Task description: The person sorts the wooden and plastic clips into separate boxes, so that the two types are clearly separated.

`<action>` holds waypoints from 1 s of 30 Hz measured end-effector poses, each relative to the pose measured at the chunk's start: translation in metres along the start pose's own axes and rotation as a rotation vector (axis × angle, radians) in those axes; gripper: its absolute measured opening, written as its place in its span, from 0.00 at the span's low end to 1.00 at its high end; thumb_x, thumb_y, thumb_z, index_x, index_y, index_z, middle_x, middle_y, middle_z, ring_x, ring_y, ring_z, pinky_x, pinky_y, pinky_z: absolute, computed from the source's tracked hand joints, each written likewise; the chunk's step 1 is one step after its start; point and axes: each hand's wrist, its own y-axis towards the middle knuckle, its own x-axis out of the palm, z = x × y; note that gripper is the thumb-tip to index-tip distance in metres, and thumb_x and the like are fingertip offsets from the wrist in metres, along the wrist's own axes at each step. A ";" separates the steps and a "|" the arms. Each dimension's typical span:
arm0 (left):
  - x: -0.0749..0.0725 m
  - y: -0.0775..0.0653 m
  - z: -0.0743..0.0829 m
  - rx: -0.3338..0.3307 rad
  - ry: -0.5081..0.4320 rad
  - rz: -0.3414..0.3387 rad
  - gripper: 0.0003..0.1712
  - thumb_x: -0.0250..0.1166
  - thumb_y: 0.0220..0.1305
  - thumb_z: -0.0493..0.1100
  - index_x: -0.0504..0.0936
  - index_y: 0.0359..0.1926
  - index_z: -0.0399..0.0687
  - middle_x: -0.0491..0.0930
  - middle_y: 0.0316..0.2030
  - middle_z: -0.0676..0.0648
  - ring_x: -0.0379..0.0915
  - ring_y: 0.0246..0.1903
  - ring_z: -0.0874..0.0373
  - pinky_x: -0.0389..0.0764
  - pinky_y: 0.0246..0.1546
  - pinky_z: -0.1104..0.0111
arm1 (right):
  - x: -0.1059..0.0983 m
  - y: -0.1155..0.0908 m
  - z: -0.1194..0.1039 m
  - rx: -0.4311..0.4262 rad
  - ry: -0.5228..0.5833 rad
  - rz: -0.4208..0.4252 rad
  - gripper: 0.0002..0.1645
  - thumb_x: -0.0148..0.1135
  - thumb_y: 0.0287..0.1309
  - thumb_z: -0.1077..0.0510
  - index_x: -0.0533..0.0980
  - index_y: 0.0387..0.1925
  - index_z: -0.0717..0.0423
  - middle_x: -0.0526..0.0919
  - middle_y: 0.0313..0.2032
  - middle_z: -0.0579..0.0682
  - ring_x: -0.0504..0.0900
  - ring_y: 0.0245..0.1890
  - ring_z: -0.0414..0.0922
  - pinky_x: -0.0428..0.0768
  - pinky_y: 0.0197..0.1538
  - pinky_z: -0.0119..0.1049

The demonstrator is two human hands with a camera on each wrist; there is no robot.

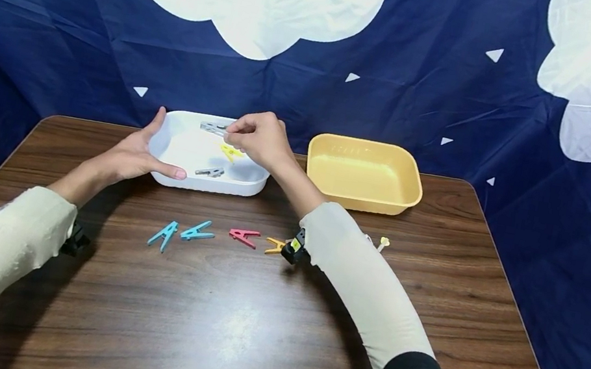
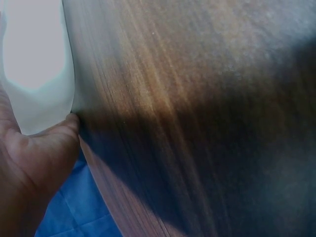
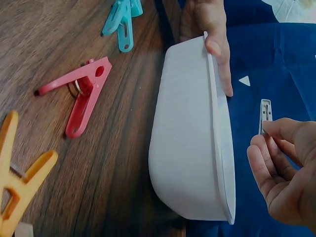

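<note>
Silver clip [image 3: 266, 109], jutting from right hand [image 3: 294, 170], fingertips [image 3: 271, 127] pinching one end

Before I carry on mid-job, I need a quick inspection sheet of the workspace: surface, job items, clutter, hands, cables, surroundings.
Surface: brown wood-grain table, with a bright glare patch.
Job's things: white tub with a yellow clip and a grey clip inside; a silver clip held above it.
Clutter: two blue clips, red clip, partly hidden orange clip, yellow tub; a pale item by the right forearm, unclear.
Hands: left hand grips the white tub's left end; right hand pinches the silver clip.
Cables: nothing seen.
Surroundings: dark blue cloth with white cloud shapes and triangles.
</note>
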 end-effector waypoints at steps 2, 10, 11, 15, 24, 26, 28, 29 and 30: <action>0.000 0.000 -0.001 0.000 0.003 -0.001 0.93 0.89 0.59 0.59 0.13 0.87 0.67 0.18 0.91 0.48 0.20 0.92 0.36 0.40 0.91 0.35 | 0.002 0.002 -0.001 0.002 -0.002 -0.008 0.05 0.78 0.73 0.55 0.95 0.44 0.49 0.97 0.41 0.46 0.89 0.38 0.39 0.82 0.40 0.28; 0.001 0.001 -0.001 0.014 0.001 0.006 0.92 0.89 0.60 0.57 0.14 0.88 0.65 0.18 0.91 0.50 0.21 0.92 0.37 0.39 0.91 0.37 | 0.011 0.005 -0.002 0.028 0.006 -0.006 0.05 0.78 0.73 0.54 0.95 0.44 0.50 0.97 0.41 0.45 0.90 0.38 0.38 0.83 0.39 0.27; 0.001 0.001 -0.001 0.018 -0.001 0.008 0.92 0.89 0.60 0.57 0.14 0.88 0.65 0.18 0.91 0.50 0.21 0.92 0.37 0.39 0.91 0.37 | 0.012 0.006 -0.001 0.033 0.010 -0.007 0.05 0.78 0.73 0.55 0.95 0.45 0.50 0.97 0.41 0.46 0.90 0.38 0.38 0.83 0.39 0.26; 0.000 0.000 -0.001 0.024 0.001 0.009 0.92 0.89 0.60 0.56 0.15 0.88 0.64 0.18 0.90 0.51 0.20 0.92 0.38 0.39 0.91 0.38 | 0.014 0.005 0.002 0.047 0.015 -0.020 0.06 0.79 0.72 0.55 0.95 0.46 0.51 0.97 0.40 0.47 0.91 0.35 0.37 0.84 0.38 0.26; 0.000 0.000 -0.001 0.017 -0.005 -0.002 0.92 0.89 0.60 0.56 0.14 0.87 0.67 0.19 0.90 0.50 0.20 0.92 0.38 0.39 0.91 0.37 | 0.005 -0.009 0.010 0.057 -0.009 -0.029 0.06 0.80 0.71 0.54 0.95 0.44 0.50 0.96 0.36 0.46 0.91 0.34 0.39 0.83 0.36 0.28; 0.000 0.001 -0.001 0.024 -0.008 0.001 0.92 0.89 0.60 0.55 0.14 0.87 0.67 0.19 0.90 0.51 0.19 0.92 0.39 0.38 0.91 0.38 | 0.001 -0.014 0.012 0.048 -0.004 -0.026 0.05 0.80 0.71 0.54 0.95 0.43 0.49 0.96 0.34 0.46 0.91 0.33 0.39 0.83 0.36 0.29; 0.001 0.001 -0.001 0.027 -0.012 0.002 0.92 0.89 0.59 0.55 0.14 0.87 0.67 0.19 0.90 0.51 0.19 0.92 0.39 0.38 0.91 0.38 | -0.003 -0.019 0.015 0.033 -0.001 -0.023 0.04 0.80 0.70 0.55 0.95 0.42 0.49 0.95 0.32 0.46 0.90 0.32 0.39 0.82 0.35 0.30; 0.001 0.001 -0.001 0.029 -0.015 0.003 0.92 0.89 0.60 0.54 0.14 0.87 0.67 0.19 0.90 0.51 0.19 0.92 0.40 0.38 0.91 0.38 | -0.004 -0.021 0.016 0.026 0.000 -0.021 0.03 0.80 0.70 0.55 0.95 0.42 0.49 0.94 0.31 0.45 0.89 0.31 0.39 0.82 0.35 0.30; 0.001 0.001 -0.001 0.030 -0.016 0.003 0.92 0.89 0.60 0.54 0.14 0.87 0.67 0.19 0.90 0.51 0.19 0.92 0.40 0.37 0.91 0.38 | -0.006 -0.023 0.017 0.018 0.003 -0.020 0.03 0.81 0.70 0.55 0.95 0.41 0.49 0.94 0.31 0.45 0.89 0.31 0.39 0.82 0.35 0.30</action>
